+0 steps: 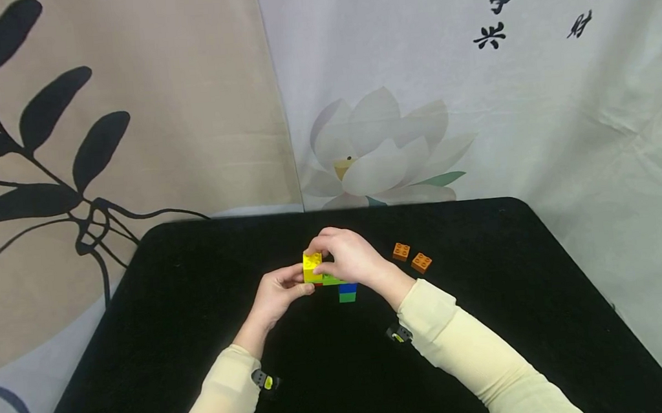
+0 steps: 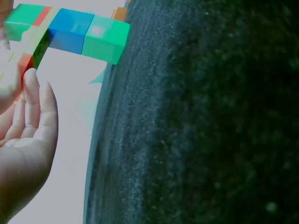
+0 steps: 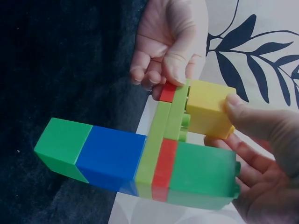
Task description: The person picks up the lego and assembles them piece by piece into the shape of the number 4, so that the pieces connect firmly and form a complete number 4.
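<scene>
Above the table, both hands hold a built piece of toy building bricks. It has a green brick (image 3: 63,144), a blue brick (image 3: 110,156), lime plates (image 3: 175,114), red pieces (image 3: 163,170) and a second green brick (image 3: 203,172). My left hand (image 1: 274,296) grips the end of the plates, its thumb by the small red piece. A yellow brick (image 3: 210,105) sits against the studded lime plate at that end; whether it is fully pressed on I cannot tell. My right hand (image 1: 351,255) pinches this yellow brick between thumb and fingers.
Two orange bricks (image 1: 401,251) lie on the black table (image 1: 321,376), to the right of the hands. Behind the table's far edge hangs a printed cloth (image 1: 382,47) with leaves, a lotus and writing. Each wrist wears a small dark camera (image 1: 265,379).
</scene>
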A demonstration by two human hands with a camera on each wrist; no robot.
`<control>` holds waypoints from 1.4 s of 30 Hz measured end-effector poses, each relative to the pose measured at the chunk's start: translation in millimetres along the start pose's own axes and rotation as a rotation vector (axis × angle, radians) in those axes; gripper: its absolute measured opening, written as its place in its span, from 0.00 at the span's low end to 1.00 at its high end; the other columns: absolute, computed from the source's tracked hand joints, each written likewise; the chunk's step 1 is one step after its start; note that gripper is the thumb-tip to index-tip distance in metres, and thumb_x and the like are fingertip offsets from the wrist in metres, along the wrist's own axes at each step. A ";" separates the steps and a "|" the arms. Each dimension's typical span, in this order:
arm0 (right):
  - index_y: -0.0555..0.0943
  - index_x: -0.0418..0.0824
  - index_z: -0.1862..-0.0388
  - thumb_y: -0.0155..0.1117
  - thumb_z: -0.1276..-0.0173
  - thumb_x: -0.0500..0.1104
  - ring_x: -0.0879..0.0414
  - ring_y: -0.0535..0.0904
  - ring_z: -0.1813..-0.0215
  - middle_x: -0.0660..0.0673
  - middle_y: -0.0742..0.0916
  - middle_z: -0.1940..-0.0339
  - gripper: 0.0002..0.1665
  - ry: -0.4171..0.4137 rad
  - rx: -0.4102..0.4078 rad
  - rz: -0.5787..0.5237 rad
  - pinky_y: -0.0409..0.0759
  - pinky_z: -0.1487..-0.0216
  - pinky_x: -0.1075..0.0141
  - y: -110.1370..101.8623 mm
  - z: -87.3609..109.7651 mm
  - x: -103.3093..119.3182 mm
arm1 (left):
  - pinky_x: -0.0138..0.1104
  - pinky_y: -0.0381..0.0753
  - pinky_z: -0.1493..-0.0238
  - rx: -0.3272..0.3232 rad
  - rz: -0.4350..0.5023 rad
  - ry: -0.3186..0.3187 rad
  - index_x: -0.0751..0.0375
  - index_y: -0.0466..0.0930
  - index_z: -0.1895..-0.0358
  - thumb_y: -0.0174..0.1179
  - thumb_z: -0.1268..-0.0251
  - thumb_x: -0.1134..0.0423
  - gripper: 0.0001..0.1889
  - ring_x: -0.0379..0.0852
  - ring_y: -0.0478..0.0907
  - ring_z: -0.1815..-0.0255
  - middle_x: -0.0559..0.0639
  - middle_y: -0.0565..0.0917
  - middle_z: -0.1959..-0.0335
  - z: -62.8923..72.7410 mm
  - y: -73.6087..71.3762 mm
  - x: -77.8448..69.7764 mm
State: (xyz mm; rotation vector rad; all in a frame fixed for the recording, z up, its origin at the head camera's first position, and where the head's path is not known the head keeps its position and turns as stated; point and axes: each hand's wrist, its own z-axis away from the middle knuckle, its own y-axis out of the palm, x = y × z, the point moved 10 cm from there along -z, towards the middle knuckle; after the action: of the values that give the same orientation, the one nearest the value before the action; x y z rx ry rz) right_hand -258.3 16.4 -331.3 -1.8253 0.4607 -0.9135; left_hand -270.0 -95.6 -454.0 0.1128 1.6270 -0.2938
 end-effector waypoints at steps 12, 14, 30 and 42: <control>0.85 0.44 0.52 0.75 0.38 0.45 0.55 0.79 0.55 0.49 0.84 0.54 0.16 -0.021 -0.005 0.033 0.80 0.48 0.65 0.7 0.7 1.2 | 0.37 0.84 0.52 -0.007 0.028 0.029 0.68 0.81 0.43 0.69 0.41 0.74 0.21 0.50 0.85 0.60 0.60 0.87 0.58 -0.5 0.4 -3.4; 0.84 0.44 0.52 0.75 0.38 0.45 0.54 0.79 0.55 0.49 0.84 0.54 0.16 -0.022 -0.003 0.031 0.80 0.48 0.65 1.2 0.9 1.0 | 0.37 0.84 0.52 -0.008 0.026 0.027 0.69 0.81 0.43 0.68 0.41 0.74 0.21 0.50 0.85 0.60 0.60 0.87 0.58 -0.5 0.0 -3.3; 0.85 0.45 0.48 0.75 0.39 0.47 0.50 0.80 0.54 0.50 0.84 0.54 0.20 0.021 -0.016 -0.053 0.79 0.51 0.66 2.0 3.5 -12.1 | 0.38 0.83 0.50 0.015 -0.045 0.015 0.67 0.81 0.42 0.69 0.39 0.70 0.21 0.52 0.85 0.57 0.59 0.87 0.57 -3.8 0.5 -5.9; 0.79 0.46 0.37 0.71 0.34 0.50 0.54 0.79 0.46 0.49 0.84 0.45 0.27 0.069 -0.046 -0.196 0.78 0.43 0.58 -5.9 17.8 -31.7 | 0.40 0.82 0.48 0.030 -0.044 -0.007 0.67 0.80 0.41 0.68 0.39 0.70 0.22 0.52 0.85 0.55 0.60 0.86 0.55 -5.0 2.6 -2.6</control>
State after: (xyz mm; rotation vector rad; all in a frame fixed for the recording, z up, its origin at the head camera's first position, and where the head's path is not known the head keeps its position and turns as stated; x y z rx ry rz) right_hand -265.6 50.9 -341.9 -1.9097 0.3528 -1.1100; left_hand -274.0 -91.5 -451.5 0.0989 1.6199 -0.3515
